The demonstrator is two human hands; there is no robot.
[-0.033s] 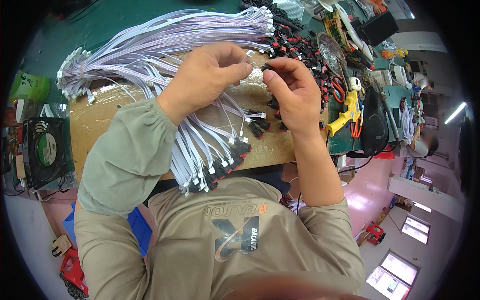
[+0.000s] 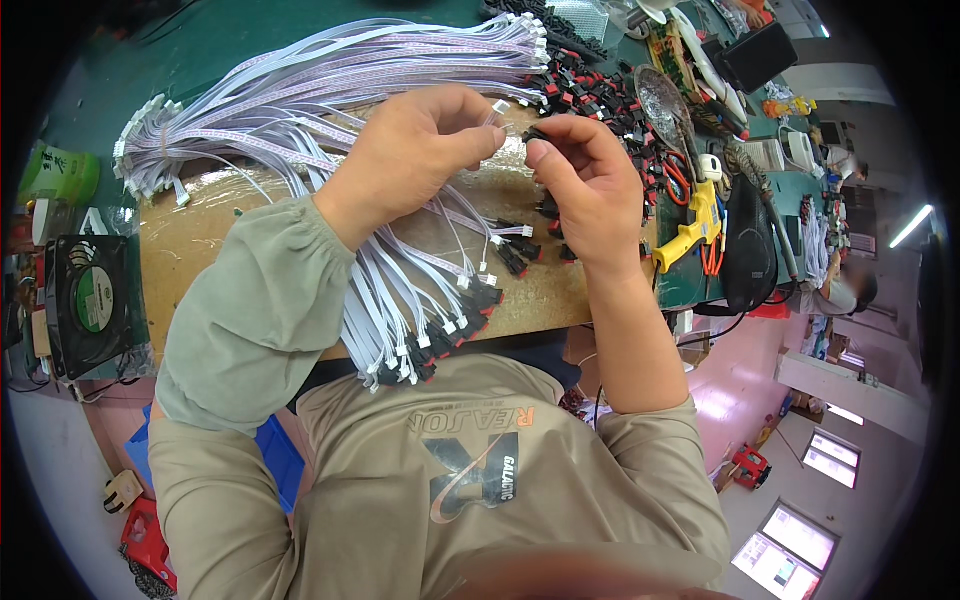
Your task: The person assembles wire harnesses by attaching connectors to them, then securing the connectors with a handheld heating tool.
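Both hands are up in the upper middle of the frame, almost meeting. The left hand [image 2: 415, 150] is curled, thumb and forefinger pinched on a thin white wire [image 2: 478, 215] — its little white plug [image 2: 500, 106] pokes out just past the fingertips, pointing right. The right hand [image 2: 590, 185] is clenched around a small black connector [image 2: 533, 133], held between thumb and forefinger at the very tips, so only a bit of it shows. Plug and connector sit just beside each other; can't tell if they're actually touching.

The wire drops from the left fingers down toward the middle of the frame, where it joins a fan of the same white wires [image 2: 400, 300] lying across a brown board [image 2: 215, 235], several tipped with black-and-red connectors near the lower edge of the board.

Upper left to upper middle — a big bundle of pale ribbon cables [image 2: 330, 80] on the green table [image 2: 130, 60]. A heap of loose black-and-red connectors [image 2: 600, 95] sits upper right, just above the right hand. Further right there's a yellow glue gun [image 2: 690, 225], and a black fan [image 2: 90, 300] at the left edge.
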